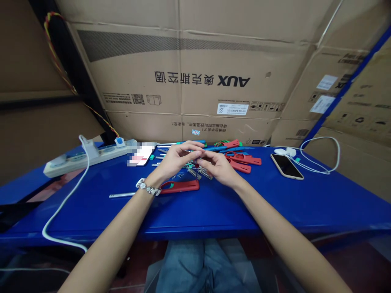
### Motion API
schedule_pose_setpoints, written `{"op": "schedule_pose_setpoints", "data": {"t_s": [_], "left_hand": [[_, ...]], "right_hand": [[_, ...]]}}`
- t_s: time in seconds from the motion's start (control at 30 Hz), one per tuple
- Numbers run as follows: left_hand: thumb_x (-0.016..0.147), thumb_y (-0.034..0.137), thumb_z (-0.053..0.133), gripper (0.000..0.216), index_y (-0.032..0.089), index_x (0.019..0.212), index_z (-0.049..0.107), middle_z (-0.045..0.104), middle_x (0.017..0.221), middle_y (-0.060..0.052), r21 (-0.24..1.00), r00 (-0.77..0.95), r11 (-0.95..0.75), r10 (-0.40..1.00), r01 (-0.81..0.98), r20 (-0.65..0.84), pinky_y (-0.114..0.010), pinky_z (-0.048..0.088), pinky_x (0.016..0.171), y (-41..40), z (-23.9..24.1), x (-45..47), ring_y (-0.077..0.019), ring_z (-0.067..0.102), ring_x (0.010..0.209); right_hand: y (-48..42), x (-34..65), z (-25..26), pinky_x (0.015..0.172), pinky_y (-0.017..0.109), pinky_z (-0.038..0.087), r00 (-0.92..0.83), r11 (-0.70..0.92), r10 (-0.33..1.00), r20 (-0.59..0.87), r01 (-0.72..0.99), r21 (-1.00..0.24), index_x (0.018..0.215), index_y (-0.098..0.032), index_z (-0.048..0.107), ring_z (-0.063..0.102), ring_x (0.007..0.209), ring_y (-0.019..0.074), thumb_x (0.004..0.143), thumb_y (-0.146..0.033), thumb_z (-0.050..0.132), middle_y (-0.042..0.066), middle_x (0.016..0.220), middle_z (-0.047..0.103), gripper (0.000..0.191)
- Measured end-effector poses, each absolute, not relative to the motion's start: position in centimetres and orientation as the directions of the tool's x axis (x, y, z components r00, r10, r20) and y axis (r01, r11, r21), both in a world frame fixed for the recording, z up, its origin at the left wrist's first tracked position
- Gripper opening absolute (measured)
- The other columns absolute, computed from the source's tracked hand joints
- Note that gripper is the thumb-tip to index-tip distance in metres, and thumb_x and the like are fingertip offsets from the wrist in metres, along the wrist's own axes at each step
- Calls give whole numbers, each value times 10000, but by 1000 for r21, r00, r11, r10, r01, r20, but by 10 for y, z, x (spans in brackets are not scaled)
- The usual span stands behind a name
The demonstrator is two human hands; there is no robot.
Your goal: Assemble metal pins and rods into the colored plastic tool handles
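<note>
My left hand (177,159) and my right hand (217,166) meet over the middle of the blue table (275,203), fingers pinched together on a small metal piece (195,156) I cannot make out clearly. A watch sits on my left wrist. Just under my left wrist lies a red handle with a teal insert (180,186). Below the hands rest a few clear plastic parts (200,173). A thin metal rod (122,195) lies to the left. Behind my right hand lies a pile of red handles (244,160).
A white power strip (88,156) with a plugged-in charger and white cable (64,203) is at the far left. A phone (286,166) and white earbuds with a cable lie at the right. Large cardboard boxes (198,81) stand behind the table.
</note>
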State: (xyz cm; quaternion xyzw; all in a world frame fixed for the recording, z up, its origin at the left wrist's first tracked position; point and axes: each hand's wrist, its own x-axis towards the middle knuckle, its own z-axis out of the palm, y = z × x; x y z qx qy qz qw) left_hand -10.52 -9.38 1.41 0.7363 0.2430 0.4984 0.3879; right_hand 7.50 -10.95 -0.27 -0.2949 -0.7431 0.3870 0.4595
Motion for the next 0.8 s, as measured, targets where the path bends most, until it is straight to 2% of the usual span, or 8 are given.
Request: {"op": "schedule_pose_setpoints", "data": {"t_s": [0.1, 0.23, 0.33, 0.4, 0.47, 0.53, 0.7, 0.8], "left_hand": [[780, 348, 753, 196, 191, 894, 732, 701, 1031, -74, 792, 273, -610, 758, -24, 592, -340, 523, 849, -95, 12, -99, -193, 646, 984], [741, 337, 781, 205, 170, 686, 676, 687, 890, -59, 772, 178, -635, 760, -4, 626, -327, 523, 792, -98, 12, -93, -184, 650, 883], [809, 337, 728, 167, 184, 743, 726, 706, 956, -73, 760, 257, -650, 738, 19, 625, -345, 517, 840, -99, 14, -97, -193, 657, 936], [867, 350, 669, 180, 198, 839, 759, 701, 1064, -89, 739, 324, -672, 712, 56, 623, -366, 509, 891, -100, 15, -100, -208, 647, 1018], [910, 367, 610, 225, 205, 929, 766, 681, 1137, -104, 714, 358, -696, 688, 80, 631, -387, 500, 928, -101, 16, -101, -221, 627, 1081], [898, 380, 622, 230, 206, 977, 750, 667, 1144, -106, 706, 334, -704, 686, 79, 646, -386, 510, 911, -102, 15, -98, -225, 620, 1081], [746, 346, 779, 204, 171, 747, 673, 645, 1015, -77, 748, 190, -663, 739, 36, 646, -325, 535, 785, -102, 12, -91, -203, 631, 966], [793, 350, 739, 201, 169, 734, 679, 651, 1043, -89, 765, 246, -643, 746, 26, 619, -345, 539, 812, -102, 13, -96, -207, 634, 979]], "right_hand": [[-108, 66, -10, 658, 284, 448, -300, 568, 796, 525, 74, -820, 803, -193, 573, 520, 682, 134, 775, -488, 723, -11, 742, 584, 332], [-108, 57, -15, 654, 269, 456, -206, 569, 810, 549, 48, -821, 820, -208, 510, 514, 683, 124, 771, -475, 735, -23, 759, 565, 352], [-112, 62, -9, 686, 288, 476, -277, 587, 779, 563, 2, -810, 944, -210, 559, 571, 775, 156, 799, -481, 701, 10, 860, 616, 339], [-114, 67, -5, 703, 310, 481, -366, 581, 762, 534, 22, -814, 987, -207, 609, 593, 817, 185, 846, -493, 643, 19, 838, 628, 321], [-113, 69, -4, 711, 321, 474, -391, 583, 760, 519, 58, -810, 907, -198, 647, 591, 786, 188, 864, -491, 621, 11, 758, 612, 298], [-111, 67, -8, 716, 317, 461, -340, 594, 770, 540, 72, -801, 789, -188, 627, 564, 733, 167, 838, -477, 660, -1, 719, 592, 295], [-106, 54, -19, 625, 265, 417, -148, 583, 808, 570, 63, -810, 716, -205, 479, 463, 639, 119, 750, -468, 752, -39, 682, 514, 380], [-108, 58, -15, 641, 272, 437, -219, 583, 798, 561, 48, -811, 822, -205, 535, 508, 679, 136, 769, -473, 726, -18, 755, 567, 333]]}}
